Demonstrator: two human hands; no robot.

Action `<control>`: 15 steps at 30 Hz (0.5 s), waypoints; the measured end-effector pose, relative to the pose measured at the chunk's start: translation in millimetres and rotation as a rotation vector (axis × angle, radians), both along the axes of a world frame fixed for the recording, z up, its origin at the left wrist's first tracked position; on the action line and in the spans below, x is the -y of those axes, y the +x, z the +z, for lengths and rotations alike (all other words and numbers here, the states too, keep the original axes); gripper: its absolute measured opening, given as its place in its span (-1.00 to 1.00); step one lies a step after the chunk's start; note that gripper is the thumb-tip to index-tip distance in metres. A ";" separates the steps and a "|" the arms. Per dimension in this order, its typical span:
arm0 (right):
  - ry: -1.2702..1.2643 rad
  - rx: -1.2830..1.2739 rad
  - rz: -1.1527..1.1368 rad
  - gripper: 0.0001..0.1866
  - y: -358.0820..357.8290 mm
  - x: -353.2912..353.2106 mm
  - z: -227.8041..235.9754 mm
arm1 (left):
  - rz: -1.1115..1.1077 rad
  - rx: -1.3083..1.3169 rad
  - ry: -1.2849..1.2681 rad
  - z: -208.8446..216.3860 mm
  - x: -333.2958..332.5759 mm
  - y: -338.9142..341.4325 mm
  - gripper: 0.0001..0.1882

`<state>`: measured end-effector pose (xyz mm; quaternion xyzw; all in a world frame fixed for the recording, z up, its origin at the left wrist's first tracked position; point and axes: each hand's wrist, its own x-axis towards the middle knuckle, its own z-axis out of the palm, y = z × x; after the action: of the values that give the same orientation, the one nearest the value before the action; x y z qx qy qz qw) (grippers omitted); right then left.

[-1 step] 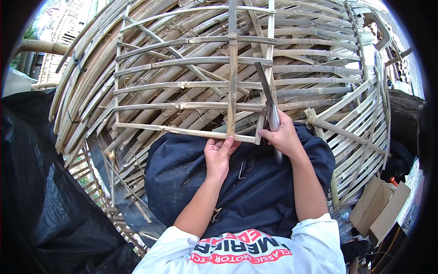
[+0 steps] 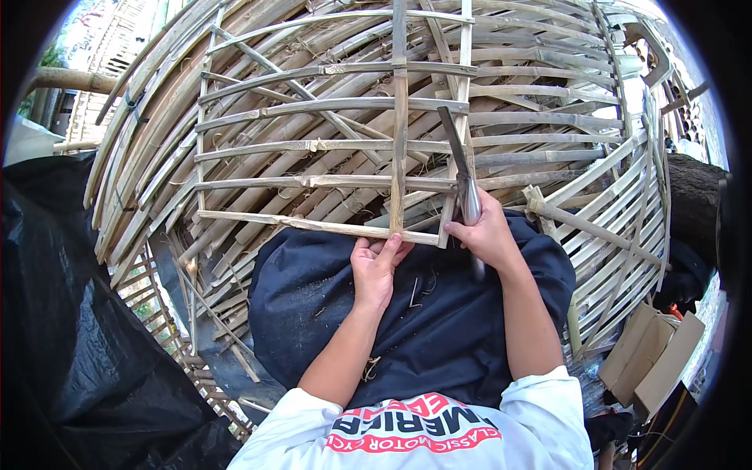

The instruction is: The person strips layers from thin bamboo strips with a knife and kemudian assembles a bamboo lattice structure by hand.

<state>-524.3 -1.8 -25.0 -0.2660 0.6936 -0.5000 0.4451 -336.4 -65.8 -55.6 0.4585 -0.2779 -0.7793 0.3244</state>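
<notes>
A bamboo lattice frame (image 2: 313, 181) of split slats crossed by upright strips reaches over my lap. My left hand (image 2: 374, 270) pinches its near slat where a brown bamboo strip (image 2: 399, 149) crosses it, thumb on top and fingers beneath. Close to the frame's near right corner, my right hand (image 2: 492, 235) is wrapped around a hammer (image 2: 470, 202) with a silver handle and a long dark head. The handle's lower end is partly hidden and blurred. Thin bits and shavings lie on the dark cloth (image 2: 329, 313) over my legs.
Behind the frame lies a big pile of split bamboo (image 2: 157, 149). More slatted panels (image 2: 619, 227) stand at the right, near an open cardboard box (image 2: 646, 356). Black plastic sheeting (image 2: 70, 313) covers the left side. A thick dark log (image 2: 693, 196) is at the far right.
</notes>
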 end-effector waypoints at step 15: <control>0.034 0.050 0.009 -0.60 0.2 0.9 4.5 | -0.001 0.021 -0.042 0.3 -1.2 0.2 -0.76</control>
<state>-524.1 -2.7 -20.5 -0.2489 0.6893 -0.4926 0.4692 -336.2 -64.6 -55.4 0.4597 -0.2977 -0.7685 0.3308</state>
